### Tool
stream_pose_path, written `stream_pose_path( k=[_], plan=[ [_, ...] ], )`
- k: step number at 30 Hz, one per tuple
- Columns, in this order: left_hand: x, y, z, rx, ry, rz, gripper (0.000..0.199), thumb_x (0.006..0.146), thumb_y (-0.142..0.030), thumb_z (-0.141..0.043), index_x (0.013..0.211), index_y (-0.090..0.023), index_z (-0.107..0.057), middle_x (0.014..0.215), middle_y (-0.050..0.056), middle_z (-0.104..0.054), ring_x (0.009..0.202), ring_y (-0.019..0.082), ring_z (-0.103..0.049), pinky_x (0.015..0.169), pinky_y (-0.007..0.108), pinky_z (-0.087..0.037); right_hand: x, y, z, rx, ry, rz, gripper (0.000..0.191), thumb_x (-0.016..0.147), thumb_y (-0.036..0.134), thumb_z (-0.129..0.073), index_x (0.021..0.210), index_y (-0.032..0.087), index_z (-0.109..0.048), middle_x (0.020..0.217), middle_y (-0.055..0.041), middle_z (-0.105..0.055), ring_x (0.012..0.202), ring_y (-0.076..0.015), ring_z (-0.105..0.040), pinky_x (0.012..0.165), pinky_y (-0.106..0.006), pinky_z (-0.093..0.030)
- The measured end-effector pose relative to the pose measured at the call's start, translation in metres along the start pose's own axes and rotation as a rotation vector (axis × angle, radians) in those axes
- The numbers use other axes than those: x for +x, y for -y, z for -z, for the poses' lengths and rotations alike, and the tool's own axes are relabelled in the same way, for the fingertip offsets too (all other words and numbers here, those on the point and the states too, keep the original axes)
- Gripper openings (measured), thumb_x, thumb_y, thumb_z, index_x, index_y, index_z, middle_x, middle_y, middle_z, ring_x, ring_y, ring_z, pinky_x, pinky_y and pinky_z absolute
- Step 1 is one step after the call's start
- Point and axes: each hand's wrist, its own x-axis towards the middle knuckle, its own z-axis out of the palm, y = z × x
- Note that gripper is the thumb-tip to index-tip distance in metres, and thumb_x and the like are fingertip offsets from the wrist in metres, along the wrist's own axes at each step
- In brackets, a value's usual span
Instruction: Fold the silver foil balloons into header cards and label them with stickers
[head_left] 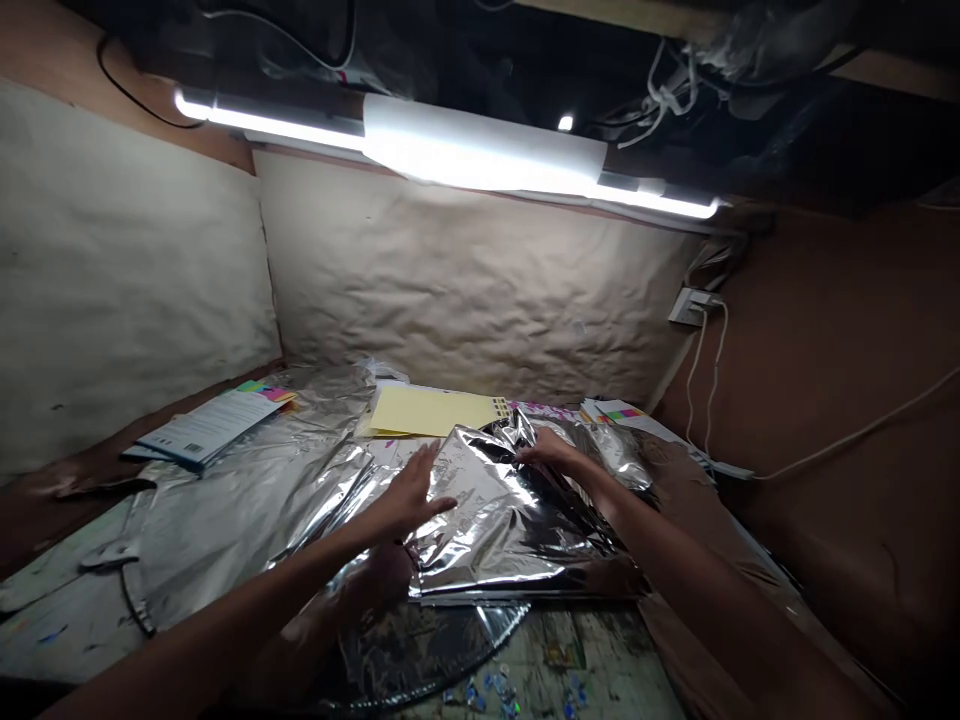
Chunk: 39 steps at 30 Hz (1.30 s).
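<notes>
Foil sheet (495, 520), crumpled and doubled over, lies mid-way across the table (600, 660). The right hand (547, 452) pinches its far fold, while the left hand (409, 497), fingers spread wide, sits just over it, apparently steadying the sheet. Yellow paper (431, 412) lies beyond.

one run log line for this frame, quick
left hand: over folded silver foil | right hand: on its upper edge | beyond: yellow paper sheet
</notes>
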Motion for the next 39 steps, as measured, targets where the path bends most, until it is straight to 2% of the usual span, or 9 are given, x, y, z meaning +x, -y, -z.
stream_pose_path(
  k=[4, 7, 12, 17, 20, 26, 31, 34, 39],
  plan=[
    [0.034, -0.011, 0.048, -0.356, -0.243, 0.055, 0.119, 0.070, -0.054, -0.077, 0.154, -0.010, -0.006, 0.148, 0.030, -0.040, 0.140, 0.036, -0.037, 0.110, 0.049, -0.035, 0.008, 0.032, 0.015, 0.088, -0.001, 0.119, 0.033, 0.059, 0.044, -0.077, 0.064, 0.016, -0.060, 0.061, 0.0020, -0.059, 0.058, -0.0135, -0.053, 0.057, -0.026, -0.045],
    [0.054, -0.035, 0.095, -0.550, -0.274, -0.192, 0.085, 0.073, -0.052, -0.076, 0.135, -0.003, -0.046, 0.101, 0.018, -0.072, 0.097, 0.030, -0.068, 0.084, 0.041, -0.053, 0.001, 0.067, 0.041, 0.094, -0.137, 0.256, 0.037, 0.064, 0.050, -0.075, 0.073, 0.015, -0.065, 0.071, 0.0009, -0.062, 0.069, -0.0160, -0.058, 0.066, -0.028, -0.046],
    [0.017, -0.079, 0.141, -0.308, -0.467, -0.393, 0.032, 0.075, -0.043, -0.076, 0.072, -0.011, -0.071, 0.077, 0.005, -0.069, 0.076, 0.020, -0.066, 0.073, 0.032, -0.052, -0.053, 0.100, 0.063, -0.201, -0.537, 0.526, 0.032, 0.082, 0.049, -0.068, 0.076, 0.018, -0.071, 0.073, -0.0060, -0.067, 0.076, -0.0260, -0.064, 0.071, -0.038, -0.050],
    [-0.071, -0.063, 0.088, 0.032, -0.333, -0.639, 0.014, 0.090, -0.024, -0.063, 0.094, -0.026, -0.076, 0.090, 0.002, -0.075, 0.086, 0.016, -0.070, 0.098, 0.036, -0.047, -0.131, 0.049, 0.007, -0.196, -0.248, 0.755, 0.017, 0.094, 0.035, -0.058, 0.096, 0.029, -0.074, 0.091, -0.0044, -0.076, 0.089, -0.0240, -0.068, 0.079, -0.039, -0.055],
    [-0.110, -0.031, 0.042, 0.193, -0.050, -0.598, 0.029, 0.093, -0.018, -0.054, 0.115, -0.028, -0.070, 0.110, 0.003, -0.075, 0.103, 0.018, -0.069, 0.105, 0.037, -0.044, -0.159, 0.007, -0.033, -0.229, -0.003, 0.891, 0.022, 0.097, 0.020, -0.053, 0.109, 0.025, -0.071, 0.100, -0.0053, -0.076, 0.092, -0.0202, -0.068, 0.080, -0.035, -0.056],
    [-0.143, -0.007, 0.020, 0.138, 0.198, -0.411, 0.039, 0.095, -0.021, -0.046, 0.130, -0.030, -0.060, 0.137, 0.003, -0.061, 0.129, 0.022, -0.054, 0.111, 0.039, -0.040, -0.174, -0.016, -0.047, -0.237, 0.302, 0.717, 0.024, 0.097, 0.023, -0.053, 0.116, 0.023, -0.068, 0.111, -0.0083, -0.071, 0.105, -0.0207, -0.063, 0.097, -0.038, -0.050],
    [-0.131, -0.015, 0.019, -0.038, 0.032, -0.042, 0.041, 0.101, -0.033, -0.035, 0.088, -0.021, -0.072, 0.096, 0.006, -0.071, 0.088, 0.019, -0.067, 0.078, 0.029, -0.052, -0.168, -0.012, -0.045, -0.139, 0.213, 0.222, 0.031, 0.097, 0.040, -0.050, 0.086, 0.019, -0.069, 0.078, -0.0045, -0.067, 0.074, -0.0200, -0.063, 0.066, -0.030, -0.051],
    [-0.121, -0.018, 0.011, -0.023, -0.081, 0.120, 0.032, 0.098, -0.036, -0.044, 0.116, -0.023, -0.067, 0.093, 0.005, -0.072, 0.088, 0.022, -0.067, 0.079, 0.033, -0.051, -0.158, -0.012, -0.051, -0.076, 0.126, -0.064, 0.029, 0.089, 0.042, -0.063, 0.109, 0.020, -0.066, 0.072, 0.0010, -0.066, 0.068, -0.0191, -0.063, 0.063, -0.029, -0.050],
    [-0.119, -0.027, 0.007, 0.180, -0.071, 0.151, 0.049, 0.095, -0.032, -0.045, 0.144, -0.027, -0.044, 0.087, 0.003, -0.072, 0.083, 0.025, -0.067, 0.087, 0.040, -0.047, -0.161, -0.008, -0.057, -0.133, 0.098, 0.040, 0.068, 0.085, 0.025, -0.065, 0.148, 0.028, -0.038, 0.112, -0.0065, -0.068, 0.078, -0.0197, -0.067, 0.076, -0.035, -0.056]
  ],
)
